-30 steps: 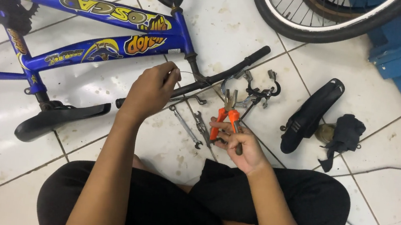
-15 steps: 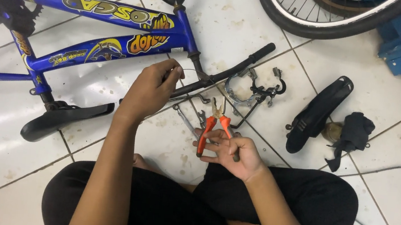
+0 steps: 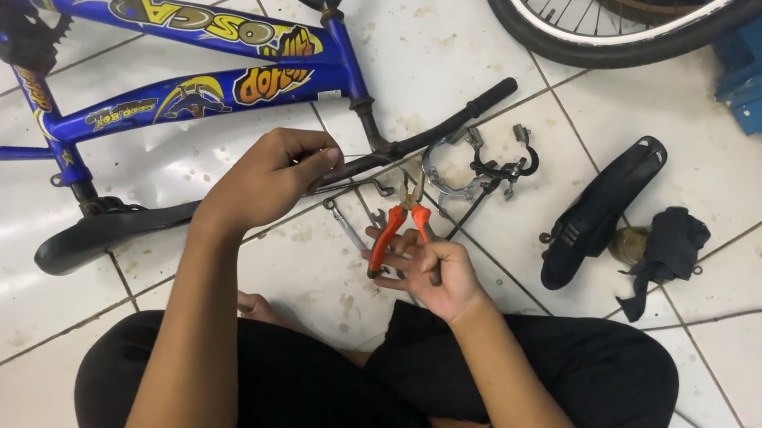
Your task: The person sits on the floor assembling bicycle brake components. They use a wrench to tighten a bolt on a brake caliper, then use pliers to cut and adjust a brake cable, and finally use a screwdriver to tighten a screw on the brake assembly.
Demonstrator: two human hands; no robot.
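Right hand: the right hand [image 3: 432, 272] lies palm up just above the lap, fingers loosely curled round the orange-handled pliers [image 3: 396, 228], whose nose points away from the body.
Left hand: the left hand [image 3: 269, 175] is raised beside the right, fingertips pinched together on something too small to make out, just at the black handlebar [image 3: 428, 133].
What changed: a second ago the right hand was knuckles up with the pliers down among the loose parts; now it has turned over and drawn the tool back toward the body, while the left has kept its pinch at the bar. The tool is in hand but off the work.
Between the hands: a small spanner [image 3: 344, 224] lies on the white tiled floor [image 3: 747, 189].
Beyond the right hand: a brake caliper [image 3: 472, 167] with its cable, then a black mudguard [image 3: 603, 211] and a dark rag [image 3: 668, 252].
Beyond the left hand: the blue bike frame [image 3: 165, 99] on its side, black saddle [image 3: 111, 233] nearest.
Far side: a wheel [image 3: 555, 28], well apart.
In the way: loose parts crowd the floor ahead of the pliers.
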